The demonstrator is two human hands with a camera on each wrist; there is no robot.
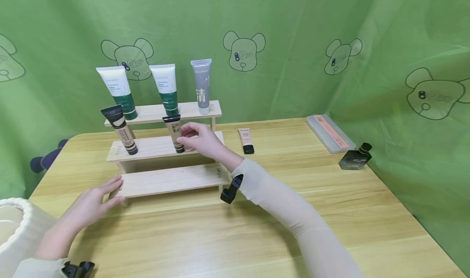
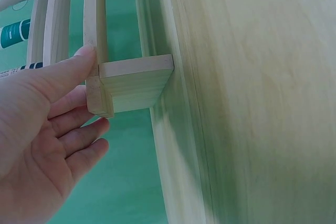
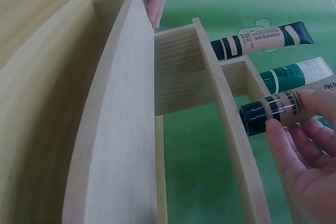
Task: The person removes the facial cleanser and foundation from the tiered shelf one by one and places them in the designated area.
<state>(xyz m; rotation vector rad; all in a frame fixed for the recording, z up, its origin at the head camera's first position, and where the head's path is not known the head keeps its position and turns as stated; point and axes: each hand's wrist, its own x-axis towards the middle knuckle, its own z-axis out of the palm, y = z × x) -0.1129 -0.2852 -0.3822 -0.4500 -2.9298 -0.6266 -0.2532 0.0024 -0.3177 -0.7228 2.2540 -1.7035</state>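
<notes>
A three-tier wooden display rack (image 1: pixel 170 181) stands on the table. My right hand (image 1: pixel 203 139) pinches a beige-brown squeeze tube (image 3: pixel 286 107) between thumb and fingers. The tube stands on its black cap at the middle tier, tilted slightly. At the left end of the lowest tier, my left hand (image 1: pixel 88 204) holds the board, thumb (image 2: pixel 79 65) on one side and fingers on the other. A similar tube with a black top (image 1: pixel 124 133) stands at the middle tier's left. Along the top tier stand two white-and-green tubes (image 1: pixel 119 86) (image 1: pixel 165 86) and a grey tube (image 1: pixel 202 84).
Right of the rack lies a small pink BB tube (image 1: pixel 245 139) with a black cap. Farther right are a pale flat box (image 1: pixel 328 133) and a dark glass bottle (image 1: pixel 355 159). A white ribbed container (image 1: pixel 31 225) is at the near left. Green curtain (image 1: pixel 286 78) hangs behind.
</notes>
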